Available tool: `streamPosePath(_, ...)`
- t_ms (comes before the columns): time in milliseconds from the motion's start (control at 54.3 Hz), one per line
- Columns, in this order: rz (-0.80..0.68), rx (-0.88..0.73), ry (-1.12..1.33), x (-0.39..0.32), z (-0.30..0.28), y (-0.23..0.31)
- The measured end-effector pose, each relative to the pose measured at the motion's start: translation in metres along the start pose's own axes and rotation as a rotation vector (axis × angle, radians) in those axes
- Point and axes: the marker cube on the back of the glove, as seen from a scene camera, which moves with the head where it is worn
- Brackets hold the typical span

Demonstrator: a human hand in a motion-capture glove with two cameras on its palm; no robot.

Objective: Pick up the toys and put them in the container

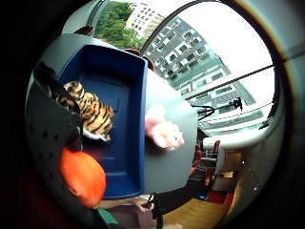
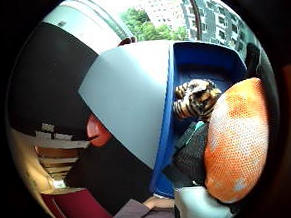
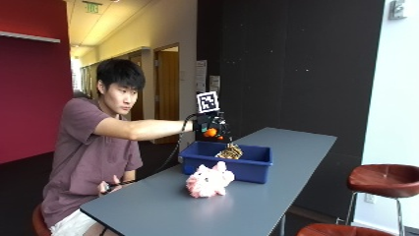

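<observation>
While the gloved right hand (image 3: 211, 129) hangs above the blue bin (image 3: 252, 169) on the grey table (image 3: 288, 147), its fingers pinch the striped orange-and-black tiger toy (image 1: 90, 114), which dangles into the bin. A fluffy pink pig (image 3: 208, 181) sits on the table just beside the bin.

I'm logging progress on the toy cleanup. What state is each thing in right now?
gloved right hand: raised over the bin, gripping the tiger toy.
tiger toy: held, hanging above the blue bin, not yet released.
blue bin: upright on the table, open.
pink pig toy: lying on the grey table beside the bin, not yet picked up.
</observation>
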Motion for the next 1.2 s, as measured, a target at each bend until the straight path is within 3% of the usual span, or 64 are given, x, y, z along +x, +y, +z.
streamPosePath(111,0.172,-0.021,-0.028,0.001,0.013,0.003)
streamPosePath(240,-0.008,-0.218,-0.025,0.002,0.025,0.023)
streamPosePath(350,0.046,-0.450,-0.095,-0.006,0.026,0.030)
streamPosePath(516,0.087,-0.298,-0.248,0.016,-0.010,0.025)
streamPosePath(663,0.182,-0.262,-0.106,0.103,-0.027,0.036)
streamPosePath(756,0.030,-0.260,-0.089,0.134,-0.026,0.054)
streamPosePath(848,0.222,-0.249,-0.169,0.154,-0.019,0.059)
streamPosePath(921,0.188,-0.245,-0.164,0.173,-0.007,0.070)
streamPosePath(1013,0.327,-0.270,-0.178,0.191,0.009,0.077)
streamPosePath(1198,0.412,-0.311,-0.168,0.225,0.058,0.096)
